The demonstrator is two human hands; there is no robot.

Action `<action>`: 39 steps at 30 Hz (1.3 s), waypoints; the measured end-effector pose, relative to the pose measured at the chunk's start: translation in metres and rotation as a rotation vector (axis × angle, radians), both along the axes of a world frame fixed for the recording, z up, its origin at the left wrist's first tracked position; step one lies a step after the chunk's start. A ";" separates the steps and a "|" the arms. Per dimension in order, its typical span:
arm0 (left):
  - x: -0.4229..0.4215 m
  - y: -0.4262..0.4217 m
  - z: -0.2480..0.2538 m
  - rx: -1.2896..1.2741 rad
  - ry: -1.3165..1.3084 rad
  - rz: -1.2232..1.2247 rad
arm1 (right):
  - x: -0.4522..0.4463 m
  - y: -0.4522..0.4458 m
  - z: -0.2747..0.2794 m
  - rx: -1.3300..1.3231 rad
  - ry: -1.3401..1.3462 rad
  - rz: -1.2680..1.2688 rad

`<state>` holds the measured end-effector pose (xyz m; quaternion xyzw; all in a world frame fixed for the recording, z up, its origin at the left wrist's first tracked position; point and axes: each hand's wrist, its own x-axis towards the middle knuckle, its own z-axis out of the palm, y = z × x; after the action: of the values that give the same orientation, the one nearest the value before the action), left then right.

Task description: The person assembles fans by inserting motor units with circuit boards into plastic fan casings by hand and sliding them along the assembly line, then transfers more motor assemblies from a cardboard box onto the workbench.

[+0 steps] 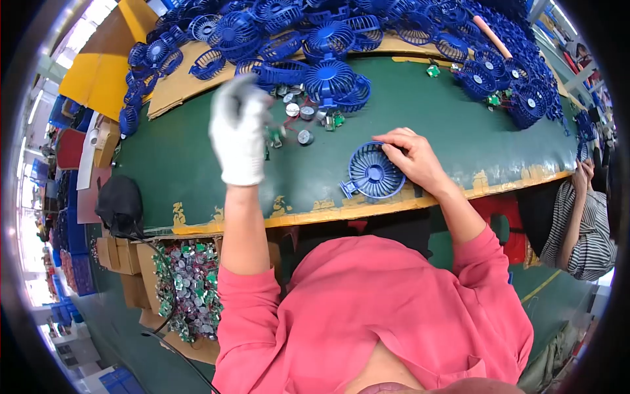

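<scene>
My right hand [420, 156] is bare and closed on the rim of a round blue fan cage [375, 172], which lies near the table's front edge. The ribs and hub of the cage face up, and a small bracket sticks out at its lower left. My left hand [237, 134], in a white glove, is raised over the left part of the table. Motion smears its fingers, so what they hold, if anything, cannot be made out. Close by it lie small round motors [305, 137] and a green circuit board [275, 136] with red wires.
A large heap of blue fan cages [328, 39] lines the back of the green table [197, 157]. More cages [502, 79] lie at the right. A carton of motors and boards [190, 289] stands below left, beside a black bag [120, 205]. Another person's striped sleeve [590, 230] shows at right.
</scene>
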<state>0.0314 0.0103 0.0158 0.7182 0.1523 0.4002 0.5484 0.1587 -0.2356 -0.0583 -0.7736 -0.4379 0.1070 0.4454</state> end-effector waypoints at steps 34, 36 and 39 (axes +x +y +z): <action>-0.047 -0.109 -0.030 0.773 0.426 -0.206 | -0.045 -0.003 0.044 -0.028 -0.543 0.128; -0.049 -0.105 -0.039 0.783 0.509 -0.202 | -0.039 -0.001 0.039 -0.052 -0.598 0.122; -0.045 -0.104 -0.053 0.805 0.523 -0.207 | -0.034 0.003 0.033 -0.170 -0.752 0.162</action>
<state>-0.0138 -0.0938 -0.0376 0.9610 0.0461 0.1771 0.2073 0.1252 -0.2328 -0.0257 -0.7559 -0.6197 -0.1133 0.1785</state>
